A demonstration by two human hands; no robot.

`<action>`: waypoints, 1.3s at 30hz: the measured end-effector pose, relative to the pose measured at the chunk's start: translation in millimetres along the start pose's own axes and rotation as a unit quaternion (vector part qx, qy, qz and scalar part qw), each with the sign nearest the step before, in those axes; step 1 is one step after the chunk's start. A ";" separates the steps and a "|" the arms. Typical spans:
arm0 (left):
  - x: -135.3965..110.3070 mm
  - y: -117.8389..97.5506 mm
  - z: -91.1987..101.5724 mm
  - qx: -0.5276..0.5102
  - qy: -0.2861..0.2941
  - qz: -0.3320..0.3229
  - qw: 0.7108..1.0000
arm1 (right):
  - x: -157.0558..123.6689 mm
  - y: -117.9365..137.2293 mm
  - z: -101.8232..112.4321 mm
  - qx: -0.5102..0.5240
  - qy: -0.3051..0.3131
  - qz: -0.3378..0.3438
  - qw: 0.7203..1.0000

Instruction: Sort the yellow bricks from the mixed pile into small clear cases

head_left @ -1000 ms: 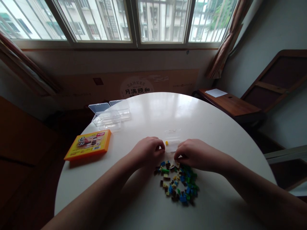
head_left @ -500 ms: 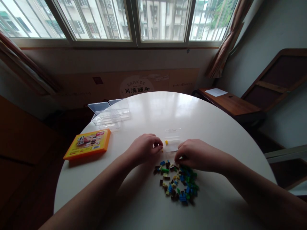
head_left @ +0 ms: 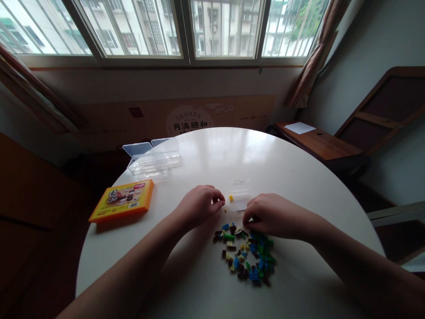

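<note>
My left hand (head_left: 202,204) hovers left of a small clear plastic box (head_left: 239,203), its thumb and index finger curled into a pinch. Whatever may be between those fingertips is too small to make out. Just below them lies a tiny yellow piece (head_left: 225,210) on the table. Inside the box, at its left end, is a yellow block (head_left: 231,198). My right hand (head_left: 265,213) is closed at the upper edge of a pile of small building bricks (head_left: 254,270) in blue, green, brown and pale yellow. Its fingertips point down and hide what they touch.
The round white table (head_left: 215,155) carries an orange-and-yellow flat case (head_left: 124,199) at the left. Behind it stand several clear plastic boxes (head_left: 149,164) with raised lids. Beyond the table's right edge is a wooden desk (head_left: 322,141) with a white paper (head_left: 299,127).
Both hands stay almost in place. The tiny yellow piece near my left fingertips now shows a little more clearly. The whole view has shifted very slightly.
</note>
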State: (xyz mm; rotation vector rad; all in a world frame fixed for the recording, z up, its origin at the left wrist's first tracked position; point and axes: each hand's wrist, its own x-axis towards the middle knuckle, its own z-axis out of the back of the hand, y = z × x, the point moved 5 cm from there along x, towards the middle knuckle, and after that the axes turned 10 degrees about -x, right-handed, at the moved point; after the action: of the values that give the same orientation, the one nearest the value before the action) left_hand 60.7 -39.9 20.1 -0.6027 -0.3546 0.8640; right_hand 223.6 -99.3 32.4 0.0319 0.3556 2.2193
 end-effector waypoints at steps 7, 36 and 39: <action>0.6 0.9 -1.3 0.001 0.004 0.001 1.000 | -1.3 0.1 -1.5 -0.001 -0.005 -0.009 1.000; -3.5 -3.6 -0.9 0.031 -0.001 -0.004 1.000 | -3.1 1.6 -0.9 -0.007 0.005 0.005 1.000; -3.9 -3.8 -1.2 0.031 -0.001 -0.004 1.000 | -3.4 3.2 -1.9 -0.013 0.000 0.016 1.000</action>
State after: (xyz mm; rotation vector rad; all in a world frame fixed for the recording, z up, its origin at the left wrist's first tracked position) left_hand 61.3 -45.3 21.3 -0.5435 -0.3314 0.8649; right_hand 223.0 -104.3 31.8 0.0226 0.3281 2.2563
